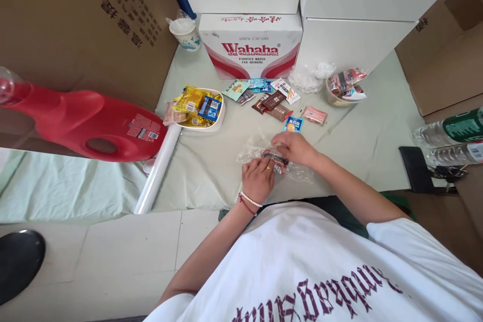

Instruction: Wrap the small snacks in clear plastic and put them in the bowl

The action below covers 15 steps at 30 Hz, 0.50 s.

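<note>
My left hand (258, 178), with a ring and bracelets, presses its bent fingers onto a small dark-and-red snack packet (281, 159). That packet lies on a crumpled piece of clear plastic wrap (249, 148) near the table's front edge. My right hand (298, 148) is closed in a pinch at the far side of the packet, with the wrap at its fingertips; the exact grip is partly hidden. Just beyond it are a blue snack packet (293, 124) and a pink packet (315, 114). Several brown packets (274, 100) lie farther back.
A white tub (222, 113) of yellow and blue packets stands left; a clear bowl (334, 99) of packets stands right, beside crumpled plastic (307, 78). A Wahaha carton (251, 48), paper cup (185, 35), red jug (101, 126), white roll (160, 168) and water bottles (455, 153) surround the workspace.
</note>
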Motion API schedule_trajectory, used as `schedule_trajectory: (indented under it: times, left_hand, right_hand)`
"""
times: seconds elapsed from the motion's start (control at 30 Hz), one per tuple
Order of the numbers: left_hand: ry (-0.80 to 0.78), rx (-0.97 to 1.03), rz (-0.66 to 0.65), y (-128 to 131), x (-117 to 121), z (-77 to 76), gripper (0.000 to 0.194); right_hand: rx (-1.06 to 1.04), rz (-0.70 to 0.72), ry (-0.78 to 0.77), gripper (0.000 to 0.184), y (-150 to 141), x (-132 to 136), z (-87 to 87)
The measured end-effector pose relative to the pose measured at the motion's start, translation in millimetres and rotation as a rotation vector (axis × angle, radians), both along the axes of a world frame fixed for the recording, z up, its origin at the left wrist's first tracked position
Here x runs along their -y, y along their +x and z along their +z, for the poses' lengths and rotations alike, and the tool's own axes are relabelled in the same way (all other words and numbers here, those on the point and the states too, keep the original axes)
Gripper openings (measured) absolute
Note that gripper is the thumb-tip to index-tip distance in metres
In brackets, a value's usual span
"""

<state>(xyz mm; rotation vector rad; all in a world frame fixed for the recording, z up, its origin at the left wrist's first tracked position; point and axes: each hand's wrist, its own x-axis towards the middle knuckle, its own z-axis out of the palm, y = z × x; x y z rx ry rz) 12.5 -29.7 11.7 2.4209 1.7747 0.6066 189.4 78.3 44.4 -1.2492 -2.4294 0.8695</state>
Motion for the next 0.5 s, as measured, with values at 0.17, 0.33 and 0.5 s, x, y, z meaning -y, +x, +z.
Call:
schedule_trajectory:
  times: [0.17, 0.33, 0.5]
  left_hand:
    - [-0.159, 0.297, 0.007, -16, -2, -21.0, 0.024]
    - [-0.113, 0.761, 0.235, -45, -4, -38.8, 0.03]
    - [-0.102, 0.639, 0.626, -54, -20, -32.4, 0.066]
  right_hand:
    - [0.148, 0.166, 0.03, 0.046, -6, 61, -9.2]
    - [0.335, 0.17, 0.076, 0.062, -16, 81, -25.3]
    - [0.355, 0.164, 0.009, 0.063, -22, 79, -26.4]
